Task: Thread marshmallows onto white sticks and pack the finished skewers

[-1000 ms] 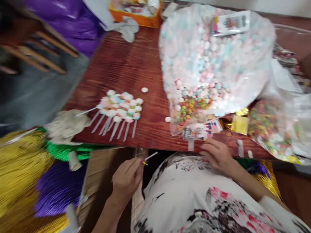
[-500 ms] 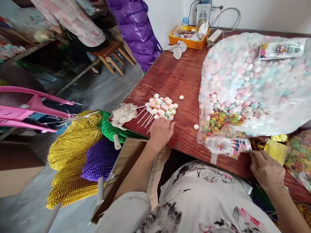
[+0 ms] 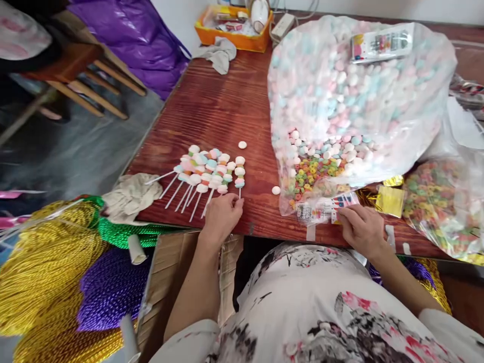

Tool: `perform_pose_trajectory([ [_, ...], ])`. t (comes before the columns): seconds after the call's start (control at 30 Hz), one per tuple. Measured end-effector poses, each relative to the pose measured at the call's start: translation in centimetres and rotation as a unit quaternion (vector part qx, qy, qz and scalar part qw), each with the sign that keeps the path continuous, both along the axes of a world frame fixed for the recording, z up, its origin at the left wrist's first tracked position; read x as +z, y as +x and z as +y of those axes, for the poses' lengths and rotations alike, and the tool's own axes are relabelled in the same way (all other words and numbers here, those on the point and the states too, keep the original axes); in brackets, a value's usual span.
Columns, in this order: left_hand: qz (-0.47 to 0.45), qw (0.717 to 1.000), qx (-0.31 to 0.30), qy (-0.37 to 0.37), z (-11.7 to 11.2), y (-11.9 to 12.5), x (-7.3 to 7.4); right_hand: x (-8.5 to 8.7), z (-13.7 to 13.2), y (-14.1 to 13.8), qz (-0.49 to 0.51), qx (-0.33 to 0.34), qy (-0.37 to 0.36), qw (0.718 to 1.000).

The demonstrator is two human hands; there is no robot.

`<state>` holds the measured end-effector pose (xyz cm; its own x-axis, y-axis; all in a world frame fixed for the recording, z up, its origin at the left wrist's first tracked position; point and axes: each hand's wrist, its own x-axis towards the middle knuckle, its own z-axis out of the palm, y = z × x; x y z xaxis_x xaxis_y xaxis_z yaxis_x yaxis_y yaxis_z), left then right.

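Observation:
My left hand [image 3: 222,218] is closed at the table's front edge, thumb and finger pinching the stick of a candy skewer [image 3: 239,171] of pastel sweets. Just left of it lies a pile of similar candy skewers [image 3: 204,169], white sticks pointing toward me. My right hand [image 3: 362,228] has its fingers bent onto the end of some printed clear plastic bags [image 3: 321,208], apparently gripping their edge. Beside that hand is a stack of gold twist ties [image 3: 390,200]. Two loose white sweets, one near [image 3: 276,190] and one farther off [image 3: 242,144], lie on the wood.
A large clear bag of pastel sweets [image 3: 355,101] covers the table's right half, ring sweets [image 3: 310,174] at its mouth. Another bag of ring sweets [image 3: 431,201] lies right. An orange tray [image 3: 230,38], cloths [image 3: 132,196], bead strands [image 3: 45,252] and a cardboard box [image 3: 166,267] surround the table.
The view has swung right and closer. My left hand now holds one skewer apart from the pile, on its right. My right hand has moved from beside the gold ties onto the printed bags.

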<state>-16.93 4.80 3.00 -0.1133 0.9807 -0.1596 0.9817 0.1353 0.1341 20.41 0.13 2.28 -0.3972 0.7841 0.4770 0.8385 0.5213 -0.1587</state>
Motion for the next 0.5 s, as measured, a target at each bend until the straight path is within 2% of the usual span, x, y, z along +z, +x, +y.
perform_pose_trajectory([
  [0.07, 0.01, 0.998, -0.014, 0.068, -0.6, 2.0, 0.4, 0.1, 0.5, -0.2, 0.002, -0.012, 0.007, 1.0],
  [0.13, 0.007, 0.985, -0.069, 0.156, -1.6, 5.5, 0.8, 0.0, 0.7, 0.3, 0.024, -0.051, 0.0, 0.998],
  [0.17, -0.016, 0.974, -0.136, 0.178, -2.2, 7.7, 0.9, -0.2, 0.7, 0.7, 0.04, -0.069, -0.006, 0.997],
  [0.23, -0.079, 0.928, -0.335, 0.145, -3.4, 12.7, 0.8, -0.3, 0.5, 1.5, 0.067, -0.088, -0.018, 0.994],
  [0.27, -0.082, 0.91, -0.388, 0.121, -3.9, 15.1, 0.6, -0.3, 0.5, 1.8, 0.073, -0.085, -0.023, 0.993],
  [0.37, -0.033, 0.898, -0.427, 0.099, -4.2, 20.3, -0.7, 0.6, 1.0, 1.6, 0.062, -0.026, -0.024, 0.997],
  [0.43, -0.033, 0.894, -0.437, 0.093, -3.8, 21.5, -1.4, 1.9, 2.2, 0.5, 0.041, 0.052, -0.024, 0.998],
  [0.5, -0.038, 0.901, -0.421, 0.093, -3.5, 21.4, -1.8, 3.3, 3.7, -1.9, 0.004, 0.144, -0.041, 0.989],
])
